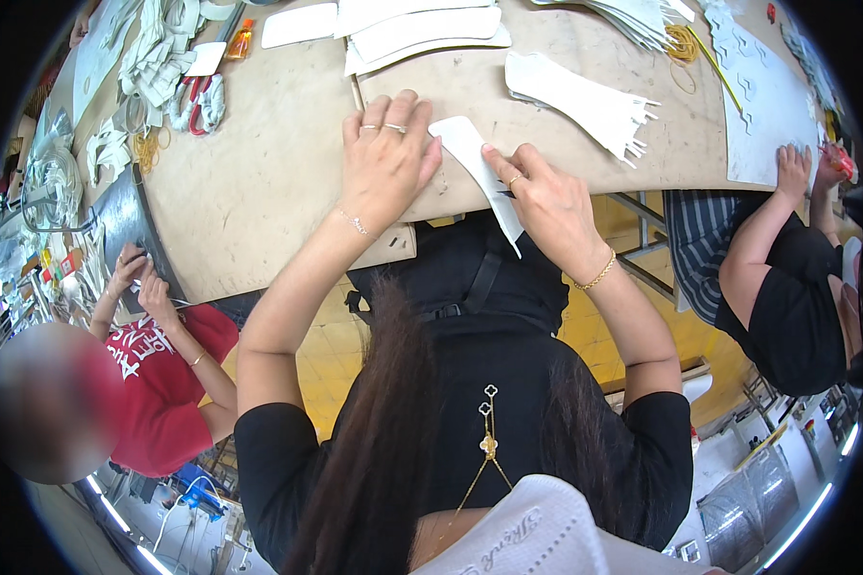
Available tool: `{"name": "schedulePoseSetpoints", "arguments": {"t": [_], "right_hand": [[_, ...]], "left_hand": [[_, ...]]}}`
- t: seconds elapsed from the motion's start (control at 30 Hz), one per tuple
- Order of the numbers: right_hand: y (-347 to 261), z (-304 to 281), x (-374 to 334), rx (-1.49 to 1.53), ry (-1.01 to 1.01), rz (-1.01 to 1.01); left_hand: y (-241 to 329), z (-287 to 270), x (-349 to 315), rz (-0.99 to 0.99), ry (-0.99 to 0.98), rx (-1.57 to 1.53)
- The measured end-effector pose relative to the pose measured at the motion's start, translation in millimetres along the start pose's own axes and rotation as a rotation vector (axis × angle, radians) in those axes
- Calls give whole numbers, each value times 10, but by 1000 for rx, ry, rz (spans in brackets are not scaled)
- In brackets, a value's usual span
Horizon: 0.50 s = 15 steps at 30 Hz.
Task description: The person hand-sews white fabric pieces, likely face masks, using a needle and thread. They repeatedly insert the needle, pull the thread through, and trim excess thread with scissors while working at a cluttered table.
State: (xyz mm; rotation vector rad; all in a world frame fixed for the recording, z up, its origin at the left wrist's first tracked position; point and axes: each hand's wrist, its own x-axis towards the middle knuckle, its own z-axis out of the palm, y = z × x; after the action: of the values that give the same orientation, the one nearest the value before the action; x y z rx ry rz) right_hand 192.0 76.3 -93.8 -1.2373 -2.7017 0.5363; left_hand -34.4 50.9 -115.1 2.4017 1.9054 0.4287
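The step in hand seems to be the working of the edge of one long, curved white piece of thin sheet material [466, 149], which lies on the wide light-brown table [268, 182], its narrow lower end passing over the border. The left hand [390, 158] rests loosely open beside it, gripping nothing that I can see. The right hand [551, 206] is curled, index fingertip on the piece; a small dark pointed object [506, 194] shows under its fingers (whether firmly pinched, I cannot tell). The next move probably calls for steady support near the hanging end.
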Motion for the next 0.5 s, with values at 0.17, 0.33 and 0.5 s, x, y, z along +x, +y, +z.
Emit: {"name": "schedulePoseSetpoints", "arguments": {"t": [0.17,0.33,0.5], "right_hand": [[-13,50,28,3,4,-26],[-39,197,340,107,126,-79],[-29,148,289,166,65,-82]], "left_hand": [[241,70,-132,219,-104,-301],[-152,70,-189,144,-41,-170],[-255,74,-246,150,-71,-100]]}}
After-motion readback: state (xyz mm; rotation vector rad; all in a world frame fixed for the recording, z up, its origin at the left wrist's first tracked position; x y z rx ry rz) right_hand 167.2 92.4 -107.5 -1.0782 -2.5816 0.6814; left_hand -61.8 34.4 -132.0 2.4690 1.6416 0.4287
